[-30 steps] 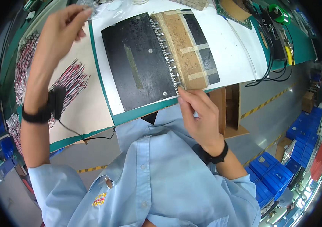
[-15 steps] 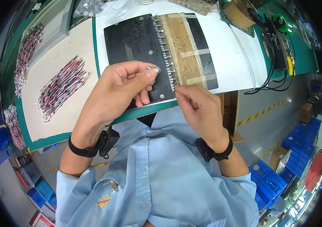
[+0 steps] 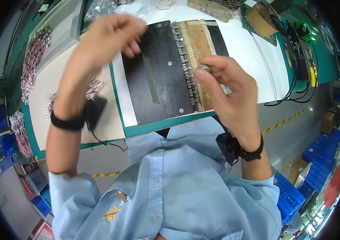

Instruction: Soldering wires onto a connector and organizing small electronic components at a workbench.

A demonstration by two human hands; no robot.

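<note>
My left hand (image 3: pixel 112 38) is raised over the far left of a black board (image 3: pixel 154 76), fingers bent. Motion smears it, and I cannot see anything in it. Between thumb and forefinger of my right hand (image 3: pixel 234 94) is a small round silver metal piece (image 3: pixel 205 68), partly covered by the fingertips. This hand is above the board's right half, beside a row of small metal parts (image 3: pixel 187 68) running along the board from far to near. Right of the row lies a tan strip (image 3: pixel 196 38) with pale tape.
Bundles of red, black and white wires (image 3: pixel 95 89) lie on a pale sheet at left, more (image 3: pixel 36 60) beyond it. Clear plastic bags (image 3: pixel 100 9) lie at the back. A wooden block (image 3: pixel 212 9), a tape roll (image 3: pixel 261 20) and black cables (image 3: pixel 296 68) are on the right.
My left hand has moved away from the board's middle, up and left. My right hand has lifted off the near end of the metal row; the silver piece is now in it rather than my left.
</note>
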